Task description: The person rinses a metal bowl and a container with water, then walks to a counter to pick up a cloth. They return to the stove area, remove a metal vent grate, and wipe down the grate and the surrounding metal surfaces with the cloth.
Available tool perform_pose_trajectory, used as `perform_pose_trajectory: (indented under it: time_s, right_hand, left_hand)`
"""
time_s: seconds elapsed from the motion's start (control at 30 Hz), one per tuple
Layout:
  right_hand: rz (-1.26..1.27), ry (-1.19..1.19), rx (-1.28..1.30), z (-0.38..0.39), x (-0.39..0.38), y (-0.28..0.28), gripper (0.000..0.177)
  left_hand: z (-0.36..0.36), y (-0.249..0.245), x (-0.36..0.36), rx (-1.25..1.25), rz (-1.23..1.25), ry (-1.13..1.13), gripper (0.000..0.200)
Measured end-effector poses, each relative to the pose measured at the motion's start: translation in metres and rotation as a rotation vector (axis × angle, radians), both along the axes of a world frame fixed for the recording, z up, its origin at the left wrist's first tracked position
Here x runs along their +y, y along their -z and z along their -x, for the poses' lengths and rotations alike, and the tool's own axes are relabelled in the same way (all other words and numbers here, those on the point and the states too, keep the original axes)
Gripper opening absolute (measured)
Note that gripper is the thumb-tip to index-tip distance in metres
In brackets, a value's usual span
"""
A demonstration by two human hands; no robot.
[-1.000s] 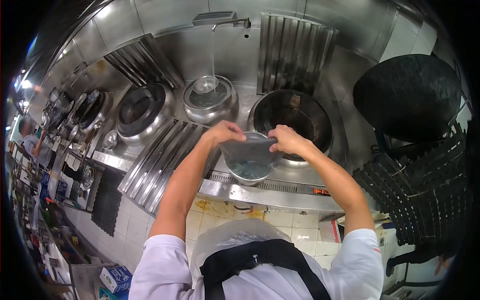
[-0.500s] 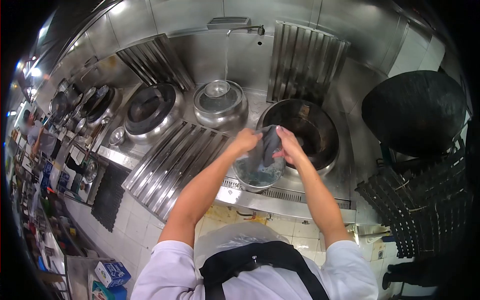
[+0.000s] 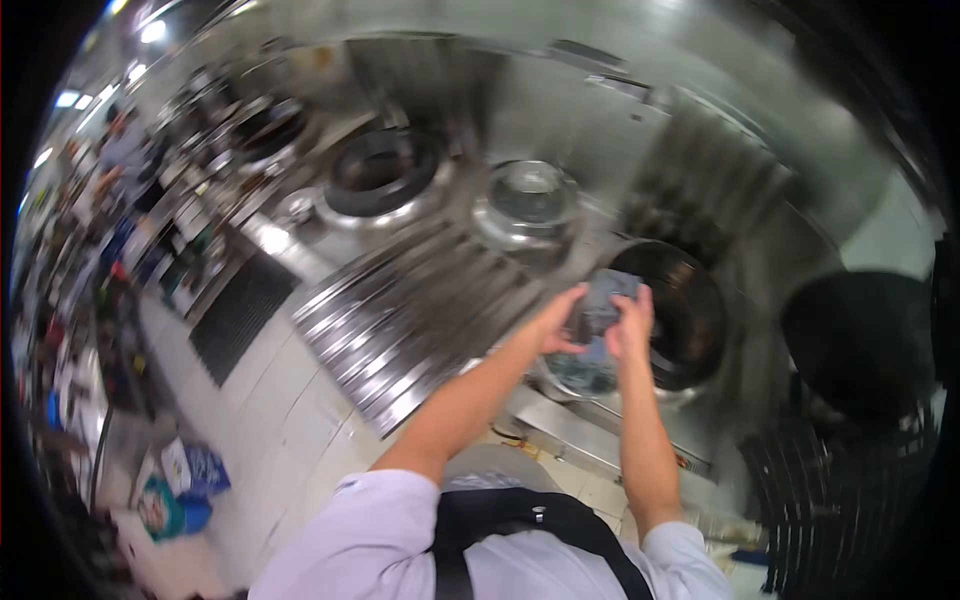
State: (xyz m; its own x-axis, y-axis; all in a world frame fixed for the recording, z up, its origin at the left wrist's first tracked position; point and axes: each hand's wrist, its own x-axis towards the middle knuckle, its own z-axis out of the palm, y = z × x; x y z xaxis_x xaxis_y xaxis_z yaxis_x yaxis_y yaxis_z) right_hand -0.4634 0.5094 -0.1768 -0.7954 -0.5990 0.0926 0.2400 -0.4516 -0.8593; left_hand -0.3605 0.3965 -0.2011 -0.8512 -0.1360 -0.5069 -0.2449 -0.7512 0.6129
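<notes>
A dark grey cloth (image 3: pixel 606 300) is bunched between my two hands, above a round container of water (image 3: pixel 582 372) with some suds. My left hand (image 3: pixel 562 322) grips the cloth's left side. On its right side my right hand (image 3: pixel 633 322) holds it with bent fingers. Just right of my hands sits a large dark wok (image 3: pixel 690 315) on the steel range. Motion blurs the view.
A ribbed metal panel (image 3: pixel 400 320) lies left of my arms. Behind it stand a round pot with a bowl (image 3: pixel 530 200) and a black ring burner (image 3: pixel 380 175). A black wok (image 3: pixel 860 335) is at right. Another person (image 3: pixel 125 155) stands far left.
The view has swung left, so the range appears shifted right. The cloth, stretched and hanging before, is now bunched more compactly between my hands.
</notes>
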Motion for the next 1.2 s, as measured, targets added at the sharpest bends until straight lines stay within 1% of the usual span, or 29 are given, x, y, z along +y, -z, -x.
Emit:
perform_pose_trajectory:
  time_s: [0.03, 0.07, 0.1, 0.13, 0.17, 0.23, 0.27, 0.3, 0.37, 0.4, 0.47, 0.57, 0.63, 0.67, 0.7, 0.73, 0.77, 0.83, 0.87, 0.93, 0.97, 1.0, 1.03, 1.07, 1.1, 1.13, 1.2]
  right_hand:
    - [0.066, -0.060, -0.020, -0.010, -0.008, -0.005, 0.036]
    - [0.096, -0.090, -0.069, -0.021, -0.021, -0.009, 0.034]
    - [0.125, -0.102, -0.115, -0.031, -0.032, -0.012, 0.032]
    - [0.078, -0.100, -0.144, -0.038, -0.043, -0.014, 0.029]
    - [0.025, -0.096, -0.066, -0.044, -0.057, -0.006, 0.030]
    - [-0.075, -0.078, 0.089, -0.065, -0.087, 0.008, 0.032]
    - [-0.158, -0.055, 0.110, -0.078, -0.104, 0.016, 0.029]
    - [-0.231, -0.069, 0.192, -0.089, -0.121, 0.030, 0.027]
    - [-0.368, -0.092, 0.360, -0.108, -0.164, 0.070, 0.024]
    - [-0.373, -0.089, 0.355, -0.131, -0.186, 0.081, 0.021]
    - [-0.414, -0.245, 0.364, -0.174, -0.228, 0.100, 0.025]
    - [-0.446, -0.472, 0.353, -0.243, -0.286, 0.107, 0.027]
    - [-0.471, -0.619, 0.349, -0.283, -0.323, 0.103, 0.029]
    - [-0.489, -0.702, 0.350, -0.298, -0.343, 0.103, 0.031]
    - [-0.542, -0.689, 0.565, -0.308, -0.359, 0.116, 0.033]
    - [-0.585, -0.681, 0.780, -0.317, -0.375, 0.134, 0.036]
    - [-0.607, -0.669, 1.009, -0.328, -0.390, 0.145, 0.038]
    - [-0.818, -0.483, 1.268, -0.374, -0.387, 0.145, 0.043]
    - [-0.920, -0.379, 1.398, -0.394, -0.383, 0.144, 0.046]
    - [-0.882, -0.343, 1.465, -0.411, -0.384, 0.152, 0.048]
    - [-0.866, -0.326, 1.498, -0.415, -0.385, 0.159, 0.050]
    - [-0.747, -0.259, 1.502, -0.405, -0.390, 0.173, 0.045]
    - [-0.766, -0.214, 1.385, -0.395, -0.396, 0.177, 0.043]
    - [-0.784, -0.170, 1.266, -0.384, -0.401, 0.182, 0.040]
    - [-0.798, -0.122, 1.147, -0.380, -0.405, 0.183, 0.038]
    - [-0.731, -0.032, 1.033, -0.382, -0.407, 0.175, 0.035]
    - [-0.643, -0.081, 1.165, -0.395, -0.407, 0.169, 0.034]
  left_hand:
    - [-0.003, 0.008, -0.004, 0.181, -0.141, -0.028, 0.072]
    - [-0.001, 0.018, -0.012, 0.281, -0.199, -0.077, 0.062]
    - [-0.004, 0.018, -0.018, 0.288, -0.144, -0.176, 0.054]
    - [-0.017, 0.014, -0.028, 0.229, -0.043, -0.236, 0.053]
    - [-0.028, 0.011, -0.038, 0.167, 0.058, -0.287, 0.052]
    - [-0.063, 0.014, -0.061, 0.025, 0.155, -0.383, 0.050]
    - [-0.085, 0.017, -0.075, -0.047, 0.202, -0.431, 0.049]
    - [-0.107, 0.029, -0.087, -0.069, 0.242, -0.444, 0.049]
    - [-0.154, 0.070, -0.110, -0.109, 0.330, -0.469, 0.050]
    - [-0.181, 0.085, -0.123, -0.118, 0.387, -0.435, 0.047]
    - [-0.238, 0.114, -0.150, -0.141, 0.487, -0.356, 0.041]
    - [-0.313, 0.144, -0.197, -0.267, 0.786, -0.228, 0.031]
    - [-0.366, 0.115, -0.226, -0.397, 1.139, -0.082, 0.025]
    - [-0.386, 0.119, -0.233, -0.488, 1.467, -0.137, 0.024]
    - [-0.409, 0.110, -0.243, -0.440, 1.568, -0.273, 0.018]
    - [-0.424, 0.123, -0.254, -0.402, 1.621, -0.462, 0.012]
    - [-0.438, 0.123, -0.265, -0.416, 1.618, -0.582, 0.013]
    - [-0.458, 0.129, -0.289, -0.532, 1.668, -0.757, 0.031]
    - [-0.464, 0.142, -0.302, -0.587, 1.624, -0.873, 0.034]
    - [-0.466, 0.184, -0.328, -0.687, 1.523, -1.104, 0.041]
    - [-0.467, 0.201, -0.340, -0.582, 1.039, -1.079, 0.038]
    - [-0.466, 0.217, -0.353, -0.467, 0.565, -1.016, 0.036]
    - [-0.468, 0.219, -0.360, -0.346, 0.101, -0.918, 0.035]
    - [-0.471, 0.221, -0.359, -0.355, 0.086, -0.859, 0.037]
    - [-0.474, 0.211, -0.360, -0.360, 0.074, -0.799, 0.041]
    - [-0.475, 0.205, -0.363, -0.360, 0.065, -0.743, 0.046]
    - [-0.482, 0.199, -0.360, -0.234, -0.040, -0.676, 0.050]
